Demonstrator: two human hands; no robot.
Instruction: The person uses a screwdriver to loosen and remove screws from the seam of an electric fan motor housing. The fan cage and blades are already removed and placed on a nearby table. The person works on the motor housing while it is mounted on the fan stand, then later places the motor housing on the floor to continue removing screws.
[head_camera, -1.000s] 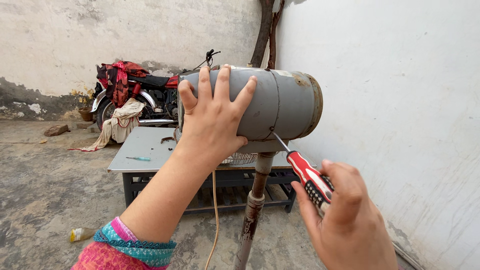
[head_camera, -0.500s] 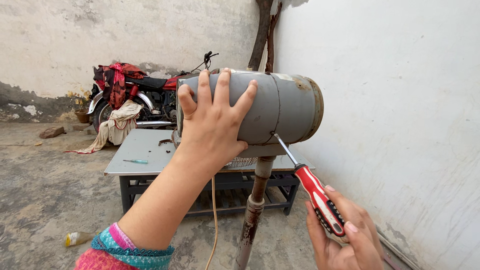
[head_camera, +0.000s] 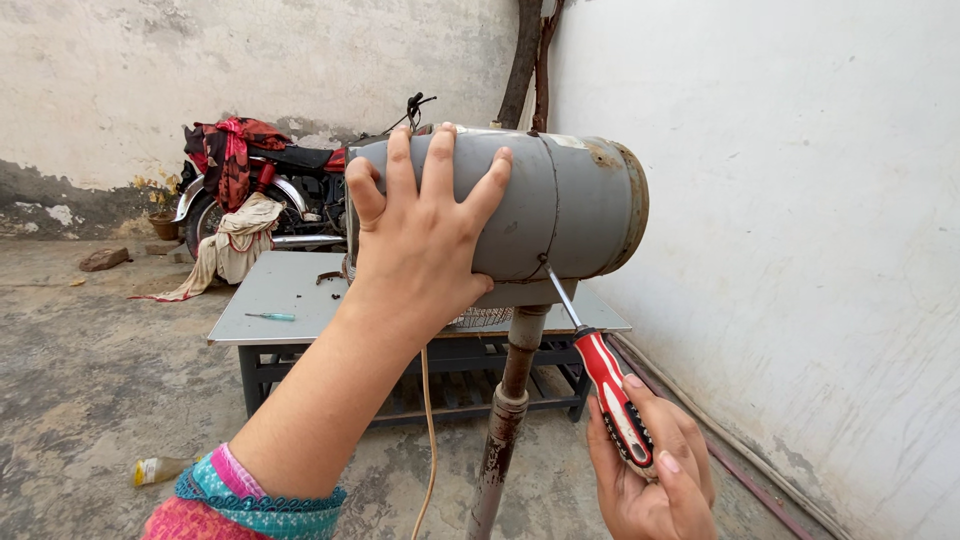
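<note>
fingers (head_camera: 440, 170) of the left hand (head_camera: 420, 240) spread on the grey cylinder (head_camera: 560, 205); right hand (head_camera: 650, 470) clamps the screwdriver (head_camera: 600, 370).

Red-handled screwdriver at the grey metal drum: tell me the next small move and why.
Probably turn the red-handled screwdriver in place while pressing it upward. Its tip already sits at the underside seam of the grey metal drum, the right hand grips the handle, and the left hand lies flat on the drum, bracing it on its rusty pole.

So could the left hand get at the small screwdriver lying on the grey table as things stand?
Probably not without letting go: the left hand is pressed flat on the grey housing, and the small screwdriver lies on the table well beyond it, though nothing blocks the way.
</note>
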